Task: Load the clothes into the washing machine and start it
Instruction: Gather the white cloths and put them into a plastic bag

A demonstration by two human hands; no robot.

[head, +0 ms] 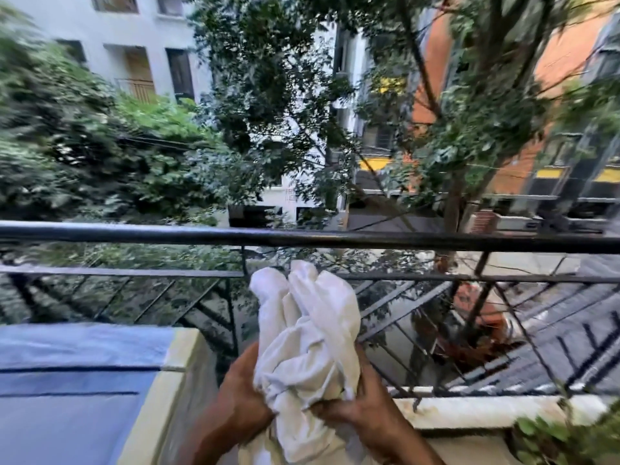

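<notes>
Railing (302, 237) of black metal runs straight across the view, its slanted bars filling the space below the top rail. Beyond it stand trees (268, 95), a white building (141, 38) and an orange building (553, 72), all blurred. A blue surface (67, 380) with a cream edge lies at lower left, and a pale ledge (486, 411) carries the railing's foot at lower right. In front of the bars, low in the middle, a bunched white cloth (312, 344) stands roughly upright, its long axis vertical and its rounded top reaching toward the rail. The left hand (240, 397) grips its lower left side; the right hand (362, 407) clamps its lower right, fingers curled into the folds.
</notes>
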